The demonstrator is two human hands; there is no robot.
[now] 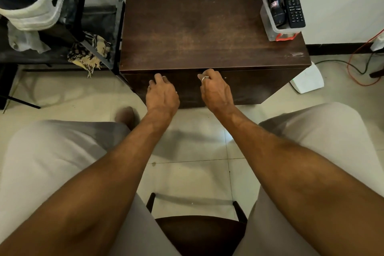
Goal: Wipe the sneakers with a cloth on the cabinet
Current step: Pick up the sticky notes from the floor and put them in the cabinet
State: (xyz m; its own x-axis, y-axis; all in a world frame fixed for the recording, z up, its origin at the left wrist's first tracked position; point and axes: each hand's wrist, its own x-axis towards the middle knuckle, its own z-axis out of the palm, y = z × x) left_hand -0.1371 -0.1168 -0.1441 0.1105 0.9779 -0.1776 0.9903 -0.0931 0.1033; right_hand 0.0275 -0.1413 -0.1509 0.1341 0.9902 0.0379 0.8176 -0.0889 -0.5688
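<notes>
Nearest the lens sit two pale-trousered thighs on a dark chair seat [199,233], with both bare forearms stretched forward between them. The left hand [162,95] hangs just in front of the cabinet [197,33], its fingers [159,78] loosely bent and holding nothing. The right hand [217,92], wearing a ring, has its fingers curled up at the cabinet's front top edge; whether they grip that edge or only touch it I cannot tell.

A white sneaker [33,12] sits well apart on the black rack [83,6] to the left, not on the cabinet. A pale cloth [25,42] lies just under it and a patterned cloth [89,53] hangs off the rack's near corner. At the cabinet's back right corner a plastic container [276,31] holds a remote [293,4] and a torch [275,0].

Wiping looks not yet begun; the step seems to be getting set up. To do it well, bring the sneaker and one cloth over to the middle of the cabinet top, away from the container, then steady the shoe with one hand while the other wipes.
</notes>
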